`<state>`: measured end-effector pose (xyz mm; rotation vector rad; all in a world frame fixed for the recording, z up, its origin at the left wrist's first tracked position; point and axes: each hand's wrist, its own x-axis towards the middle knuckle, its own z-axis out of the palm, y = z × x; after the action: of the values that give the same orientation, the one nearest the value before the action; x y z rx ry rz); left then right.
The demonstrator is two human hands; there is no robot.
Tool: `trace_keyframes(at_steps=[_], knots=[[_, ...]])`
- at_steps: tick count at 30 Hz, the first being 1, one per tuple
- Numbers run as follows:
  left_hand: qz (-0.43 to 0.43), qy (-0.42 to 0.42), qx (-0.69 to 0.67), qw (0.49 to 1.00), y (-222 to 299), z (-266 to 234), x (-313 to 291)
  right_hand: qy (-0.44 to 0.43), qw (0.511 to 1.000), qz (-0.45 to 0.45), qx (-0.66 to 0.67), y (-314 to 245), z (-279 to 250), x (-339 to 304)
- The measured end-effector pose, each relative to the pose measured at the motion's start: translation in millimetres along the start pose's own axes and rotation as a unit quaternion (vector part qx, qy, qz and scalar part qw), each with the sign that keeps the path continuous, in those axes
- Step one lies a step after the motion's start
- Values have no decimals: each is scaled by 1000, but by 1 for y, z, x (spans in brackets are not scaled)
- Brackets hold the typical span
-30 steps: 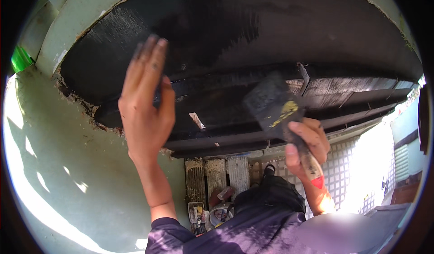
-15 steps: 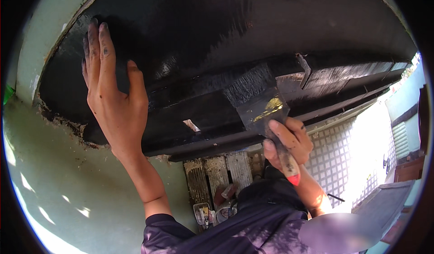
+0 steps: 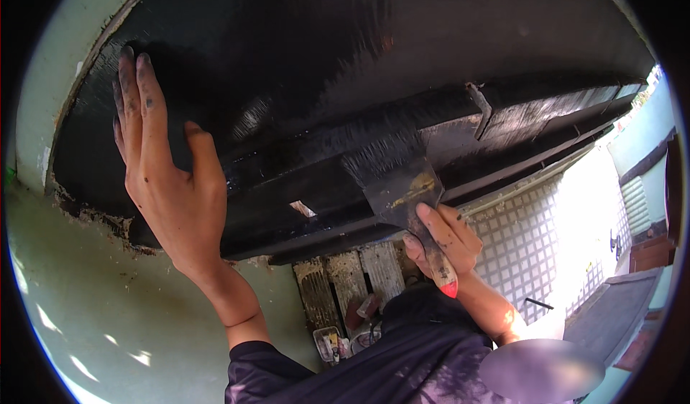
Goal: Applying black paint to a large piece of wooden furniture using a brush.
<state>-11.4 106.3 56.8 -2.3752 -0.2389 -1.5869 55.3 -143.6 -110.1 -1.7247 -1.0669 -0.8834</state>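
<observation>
My right hand (image 3: 449, 239) grips the handle of a wide paintbrush (image 3: 399, 194). Its bristles are black, paint smears cover its flat metal band, and the wooden handle ends in a red tip. The bristles press against the lower ledge of a large black-coated surface (image 3: 460, 37). Fingers extended and thumb apart, my left hand (image 3: 172, 188) lies against the left part of that surface, close to its edge. Dark stains mark the fingers of both hands. Wet streaks shine on the black coating between them.
A bent strip (image 3: 479, 109) sticks out from the surface right of the brush. Beneath are wooden planks (image 3: 346, 282) and a clear container (image 3: 327, 343) with small items. A pale green wall (image 3: 144, 296) borders the left, with a rough, crumbly edge. Bright tiled floor (image 3: 525, 224) lies at right.
The brush in my right hand has shifted a little to the left along the ledge. My left hand has also moved slightly left, with its fingers still extended.
</observation>
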Motion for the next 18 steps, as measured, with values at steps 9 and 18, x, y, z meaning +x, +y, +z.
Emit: trace_keyframes(at_steps=[9, 18], knots=[[24, -13, 17, 999, -2, -20, 12, 83, 991, -41, 91, -4, -28, 65], [84, 57, -56, 993, 12, -37, 32, 145, 988, -33, 43, -8, -12, 149]])
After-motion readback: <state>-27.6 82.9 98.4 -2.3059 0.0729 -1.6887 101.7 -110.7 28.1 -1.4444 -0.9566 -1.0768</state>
